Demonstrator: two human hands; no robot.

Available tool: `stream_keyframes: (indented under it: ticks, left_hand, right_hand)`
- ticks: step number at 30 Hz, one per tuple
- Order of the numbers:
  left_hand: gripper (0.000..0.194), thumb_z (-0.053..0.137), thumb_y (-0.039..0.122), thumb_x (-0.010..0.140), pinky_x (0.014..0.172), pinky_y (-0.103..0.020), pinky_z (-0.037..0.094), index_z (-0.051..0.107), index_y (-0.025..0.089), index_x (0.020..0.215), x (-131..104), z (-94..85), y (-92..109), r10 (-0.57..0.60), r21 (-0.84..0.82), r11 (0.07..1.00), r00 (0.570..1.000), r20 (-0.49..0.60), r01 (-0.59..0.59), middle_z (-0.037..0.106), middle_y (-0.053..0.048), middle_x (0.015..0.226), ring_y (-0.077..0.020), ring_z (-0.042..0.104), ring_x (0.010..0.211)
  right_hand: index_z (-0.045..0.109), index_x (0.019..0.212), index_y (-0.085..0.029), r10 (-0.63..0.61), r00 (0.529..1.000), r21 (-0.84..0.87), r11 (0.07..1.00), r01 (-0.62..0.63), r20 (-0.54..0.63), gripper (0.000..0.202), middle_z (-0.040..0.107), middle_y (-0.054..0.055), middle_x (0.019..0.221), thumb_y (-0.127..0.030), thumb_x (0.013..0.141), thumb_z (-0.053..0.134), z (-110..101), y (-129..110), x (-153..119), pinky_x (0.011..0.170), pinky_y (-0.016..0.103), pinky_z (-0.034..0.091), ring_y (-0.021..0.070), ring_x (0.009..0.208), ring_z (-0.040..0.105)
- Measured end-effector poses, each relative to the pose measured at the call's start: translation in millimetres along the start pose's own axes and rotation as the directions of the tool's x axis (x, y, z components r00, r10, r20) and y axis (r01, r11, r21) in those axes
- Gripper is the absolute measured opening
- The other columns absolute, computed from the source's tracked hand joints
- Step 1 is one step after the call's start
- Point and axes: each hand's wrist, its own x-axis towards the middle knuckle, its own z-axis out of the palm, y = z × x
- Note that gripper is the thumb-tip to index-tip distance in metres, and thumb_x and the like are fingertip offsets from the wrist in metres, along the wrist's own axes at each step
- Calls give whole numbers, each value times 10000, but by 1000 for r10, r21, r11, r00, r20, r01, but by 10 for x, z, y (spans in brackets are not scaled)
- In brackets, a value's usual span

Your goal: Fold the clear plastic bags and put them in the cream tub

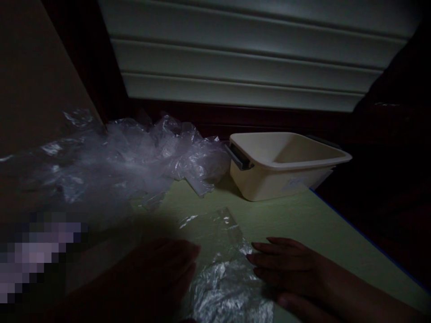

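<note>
A clear, crinkled plastic bag (pixel 229 287) lies on the pale green tabletop between my hands, its lower part more wrinkled than its upper part. My right hand (pixel 292 269) rests at the bag's right edge, palm down, with fingers stretched out and slightly apart. On the other side, my left hand (pixel 164 269) is in deep shadow by the bag's left edge. Its fingers look extended toward the bag, with nothing visible gripped in them. A big loose heap of clear plastic bags (pixel 144 152) spreads over the table's back left.
Behind the bag stands a cream plastic bin (pixel 269 179) with dark handles, close to the heap. The green tabletop (pixel 286 215) has a blue edge running down the right. A slatted shutter (pixel 242 67) rises at the back. The lighting is dim; a patch at lower left is pixelated.
</note>
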Motion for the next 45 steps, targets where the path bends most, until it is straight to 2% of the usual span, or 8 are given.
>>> stream_keyframes:
  ticks: [7,12,17,24,29,34,39,45]
  left_hand:
    - [406,268,305,1025,803,-241,495,633,202,881,81,-31,35,90,42,996,968,-234,-82,711,-4,815,-152,630,790]
    - [381,259,266,1033,765,-265,518,605,193,891,114,-31,0,-15,-18,1000,988,-152,12,706,3,858,-154,649,791]
    - [295,296,233,1011,793,-296,535,585,176,999,86,106,-193,-171,-7,985,984,-50,171,675,-44,980,-180,639,891]
    - [291,355,320,989,843,-377,539,566,165,1117,-8,206,-315,-254,22,967,967,27,254,672,-92,1061,-237,639,953]
    - [270,407,293,963,867,-396,530,553,169,1153,-18,194,-303,-270,-7,963,962,46,270,667,-87,1083,-246,634,972]
    - [314,439,309,935,884,-411,528,538,181,1204,-29,203,-300,-332,-72,938,940,84,338,652,-93,1137,-265,627,1010]
    - [368,439,382,918,895,-443,522,540,202,1223,-14,215,-295,-461,-164,858,870,174,487,632,-101,1176,-278,623,1035]
    - [463,515,476,837,930,-447,484,511,246,1239,2,248,-261,-673,-347,625,708,215,699,620,-64,1185,-265,603,1058]
  right_hand:
    - [686,991,-230,179,974,242,960,-142,-138,241,699,24,1098,-251,965,447,-3,-39,99,814,217,563,154,1023,652]
    - [648,844,-179,373,916,363,882,-301,-147,171,672,19,786,-154,920,496,58,142,330,592,203,532,122,675,639]
    - [627,1074,-127,449,878,390,848,-359,-168,272,677,85,932,-109,804,613,240,386,584,652,274,530,171,764,644]
    - [571,1173,-138,516,849,619,633,-465,109,506,647,44,840,-78,680,671,311,547,783,649,279,478,178,745,605]
    - [574,1155,-123,529,833,626,599,-500,159,511,608,8,758,-78,654,664,260,540,830,574,246,431,144,655,562]
    - [629,833,-127,526,832,613,604,-510,175,210,477,-50,600,-54,637,654,219,442,804,492,221,319,106,549,443]
    - [537,713,-164,507,847,662,582,-472,158,146,507,-35,624,-34,688,600,263,390,772,526,221,340,113,587,460]
    - [494,719,-184,455,885,798,493,-347,104,123,526,-21,695,-120,743,596,317,469,728,616,245,412,119,649,507]
